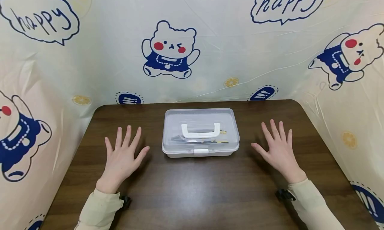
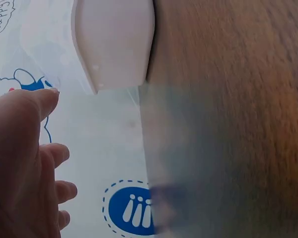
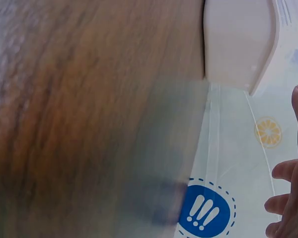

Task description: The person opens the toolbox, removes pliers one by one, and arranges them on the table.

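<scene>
A white plastic box with a clear lid stands closed near the back middle of the table. A white carry handle lies folded on the lid, and a white latch shows at the front. Through the lid, a few slim items with yellowish parts are visible. My left hand is spread, palm down, to the left of the box and apart from it. On the other side, my right hand has its fingers spread too, holding nothing. Both wrist views show the box's side wall beyond the fingers.
The dark wooden table has rounded back corners. A pale printed sheet with bears and lettering hangs behind it and along both sides. A black strap piece sits at the left wrist, another strap piece at the right.
</scene>
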Action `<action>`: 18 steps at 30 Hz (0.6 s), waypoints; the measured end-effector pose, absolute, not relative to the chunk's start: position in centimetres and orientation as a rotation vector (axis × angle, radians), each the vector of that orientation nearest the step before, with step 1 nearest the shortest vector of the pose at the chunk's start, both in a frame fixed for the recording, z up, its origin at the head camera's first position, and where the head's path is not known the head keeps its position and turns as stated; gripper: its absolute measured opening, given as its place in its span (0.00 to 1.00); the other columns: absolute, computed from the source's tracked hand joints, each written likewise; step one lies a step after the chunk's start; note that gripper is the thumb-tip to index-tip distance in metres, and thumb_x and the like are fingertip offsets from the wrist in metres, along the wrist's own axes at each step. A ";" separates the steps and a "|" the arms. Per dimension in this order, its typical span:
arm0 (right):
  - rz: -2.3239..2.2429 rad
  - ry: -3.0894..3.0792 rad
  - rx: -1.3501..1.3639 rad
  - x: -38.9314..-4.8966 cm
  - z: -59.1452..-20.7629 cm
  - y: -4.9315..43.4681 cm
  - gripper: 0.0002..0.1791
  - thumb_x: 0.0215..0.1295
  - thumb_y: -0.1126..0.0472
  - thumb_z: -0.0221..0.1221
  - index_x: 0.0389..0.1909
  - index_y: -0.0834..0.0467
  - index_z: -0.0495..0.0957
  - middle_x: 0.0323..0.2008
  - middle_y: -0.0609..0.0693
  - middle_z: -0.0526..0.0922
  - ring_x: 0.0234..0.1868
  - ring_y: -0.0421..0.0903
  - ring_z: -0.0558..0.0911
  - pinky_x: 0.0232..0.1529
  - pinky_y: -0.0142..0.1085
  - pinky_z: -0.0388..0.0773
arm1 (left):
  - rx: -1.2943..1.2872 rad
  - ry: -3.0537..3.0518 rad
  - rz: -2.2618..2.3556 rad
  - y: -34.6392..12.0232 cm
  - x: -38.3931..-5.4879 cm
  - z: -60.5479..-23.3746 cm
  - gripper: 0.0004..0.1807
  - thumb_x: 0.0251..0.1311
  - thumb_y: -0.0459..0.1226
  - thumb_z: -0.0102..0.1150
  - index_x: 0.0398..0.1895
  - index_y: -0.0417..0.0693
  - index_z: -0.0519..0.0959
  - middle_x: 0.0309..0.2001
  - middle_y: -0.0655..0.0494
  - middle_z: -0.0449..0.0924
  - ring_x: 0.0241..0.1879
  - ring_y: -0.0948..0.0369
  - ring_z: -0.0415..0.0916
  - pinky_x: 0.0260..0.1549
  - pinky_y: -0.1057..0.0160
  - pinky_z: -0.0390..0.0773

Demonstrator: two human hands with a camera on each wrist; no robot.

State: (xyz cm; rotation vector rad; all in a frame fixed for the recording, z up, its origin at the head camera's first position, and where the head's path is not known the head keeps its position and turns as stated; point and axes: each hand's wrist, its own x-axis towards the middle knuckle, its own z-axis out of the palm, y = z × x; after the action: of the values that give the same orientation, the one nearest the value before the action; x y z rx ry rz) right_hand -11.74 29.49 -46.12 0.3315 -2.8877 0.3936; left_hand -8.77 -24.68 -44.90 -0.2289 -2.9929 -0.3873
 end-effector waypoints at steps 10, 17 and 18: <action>0.531 -2.816 0.414 -11.4 -45.7 28.5 0.45 0.70 0.39 0.63 0.78 0.61 0.63 0.79 0.68 0.55 0.81 0.69 0.47 0.76 0.70 0.42 | -0.227 -2.803 -0.797 -22.9 -9.3 -45.3 0.34 0.81 0.51 0.46 0.78 0.38 0.64 0.74 0.27 0.62 0.75 0.31 0.54 0.71 0.25 0.51; 0.663 -2.618 0.503 -10.8 -45.0 26.6 0.33 0.65 0.57 0.71 0.68 0.65 0.73 0.64 0.66 0.76 0.66 0.65 0.73 0.66 0.62 0.69 | -0.099 -2.633 -1.111 -21.2 -9.6 -45.3 0.25 0.80 0.47 0.50 0.65 0.36 0.77 0.57 0.35 0.82 0.53 0.40 0.82 0.51 0.38 0.82; 0.683 -2.596 0.510 -10.6 -44.8 26.3 0.32 0.65 0.59 0.71 0.67 0.65 0.74 0.62 0.64 0.78 0.63 0.63 0.75 0.63 0.60 0.72 | -0.073 -2.624 -1.157 -20.9 -9.7 -45.3 0.25 0.80 0.48 0.50 0.64 0.36 0.78 0.55 0.37 0.84 0.50 0.42 0.84 0.48 0.41 0.84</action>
State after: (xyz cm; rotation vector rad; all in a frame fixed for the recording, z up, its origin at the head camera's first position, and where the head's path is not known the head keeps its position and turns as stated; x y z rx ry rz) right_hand -10.62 26.28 -44.85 0.5095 -2.5955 0.6826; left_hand -9.72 -20.93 -45.32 -0.0734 -2.6245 -1.1573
